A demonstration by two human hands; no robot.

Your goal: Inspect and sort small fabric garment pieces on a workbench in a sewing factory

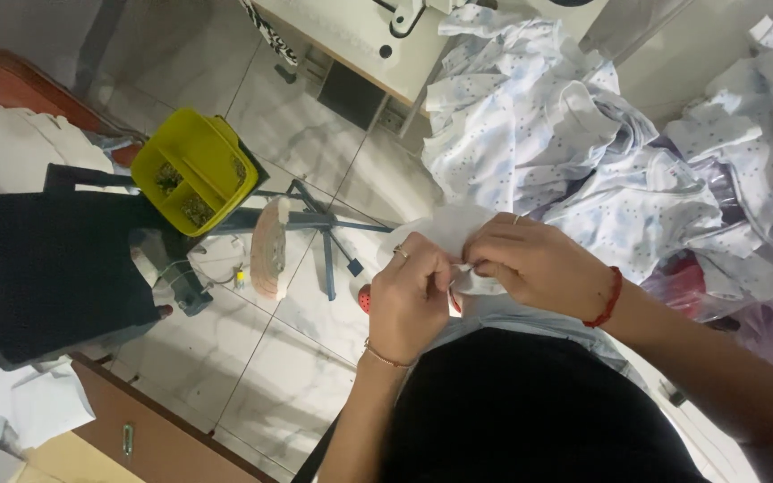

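Pinching a small white cloth point(467, 283) between them, the left hand point(411, 295) and right hand point(534, 261) meet just above the lap, fingers point(440, 268) closed on its folded edge. Beyond lies a heap of dotted fabric point(539, 134). Far left, a yellow box point(191, 170) stands over the tiled floor point(288, 376).

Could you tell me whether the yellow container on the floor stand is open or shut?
Open: the yellow container has no lid on, and its compartments show dark bits inside.

You are in a small sewing workshop. A sewing machine table point(378, 40) stands beside heaps of printed fabric point(539, 134) on a tiled floor point(288, 358).
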